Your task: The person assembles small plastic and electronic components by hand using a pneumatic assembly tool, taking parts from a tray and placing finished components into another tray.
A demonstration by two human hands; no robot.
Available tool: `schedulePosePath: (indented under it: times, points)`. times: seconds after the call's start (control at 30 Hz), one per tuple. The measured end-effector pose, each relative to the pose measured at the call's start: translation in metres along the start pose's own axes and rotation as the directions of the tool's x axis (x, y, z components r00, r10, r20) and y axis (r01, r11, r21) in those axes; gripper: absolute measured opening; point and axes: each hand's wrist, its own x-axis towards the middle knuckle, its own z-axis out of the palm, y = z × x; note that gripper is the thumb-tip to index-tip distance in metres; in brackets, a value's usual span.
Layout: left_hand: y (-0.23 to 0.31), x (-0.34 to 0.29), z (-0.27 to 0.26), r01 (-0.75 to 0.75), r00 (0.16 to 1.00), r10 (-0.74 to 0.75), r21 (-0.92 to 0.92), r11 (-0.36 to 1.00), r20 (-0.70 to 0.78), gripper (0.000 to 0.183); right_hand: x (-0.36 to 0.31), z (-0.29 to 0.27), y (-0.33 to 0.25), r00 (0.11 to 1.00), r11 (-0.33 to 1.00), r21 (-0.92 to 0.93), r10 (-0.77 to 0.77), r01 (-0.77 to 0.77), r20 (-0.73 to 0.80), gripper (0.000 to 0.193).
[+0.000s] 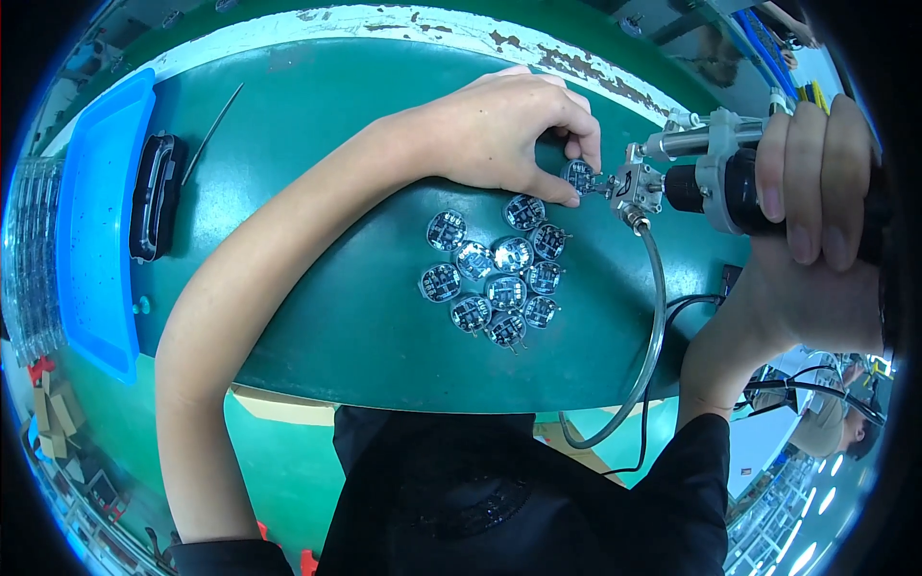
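My left hand point(514, 134) reaches across the table with thumb and fingers closed on the edges of a small round circuit board module point(579, 176). My right hand point(812, 187) is wrapped round the black body of a hand-held dispensing tool point(642, 184), which has a metal valve block at its front. Its thin tip points left and meets the held module's right edge; whether they touch, I cannot tell. Nearer to me lies a loose cluster of several similar round modules point(506, 292), faces up, some with short pins sticking out at the rim.
A clear hose point(655, 326) drops from the valve block past the table's front edge, with black cables beside it. On the left are a blue tray point(96, 230), a small black tray point(157, 197), a thin rod point(213, 132) and stacked clear plastic trays point(35, 254). The green table point(336, 336) curves towards me.
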Motion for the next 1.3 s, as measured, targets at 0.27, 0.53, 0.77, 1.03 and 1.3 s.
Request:
schedulePosePath:
  times: [0.27, 0.53, 0.77, 1.03, 1.3]
  points:
    - [0.000, -0.001, 0.001, -0.007, 1.000, 0.007, -0.011, 1.000, 0.001, 0.029, -0.013, -0.024, -0.001, 0.998, 1.000, 0.012, -0.013, 0.012, 0.057, 0.028]
    - [-0.002, 0.006, 0.002, -0.015, 1.000, 0.015, -0.011, 1.000, -0.005, 0.029, -0.011, -0.042, 0.006, 0.993, 1.000, 0.019, -0.024, 0.022, 0.114, 0.030]
    - [0.004, 0.010, -0.009, 0.036, 0.999, -0.034, -0.054, 0.998, 0.028, 0.029, 0.016, 0.049, -0.001, 0.920, 0.998, -0.053, -0.041, 0.022, -0.389, 0.030]
    - [0.000, -0.016, -0.015, 0.142, 0.986, -0.144, 0.028, 0.989, 0.081, 0.032, -0.028, 0.022, -0.032, 0.856, 0.971, -0.013, -0.217, 0.239, -0.470, 0.028]
    - [0.030, -0.051, -0.024, 0.151, 0.986, -0.156, -0.085, 0.985, -0.054, 0.036, -0.011, 0.022, -0.023, 0.717, 0.958, -0.274, -0.246, 0.080, -0.652, 0.022]
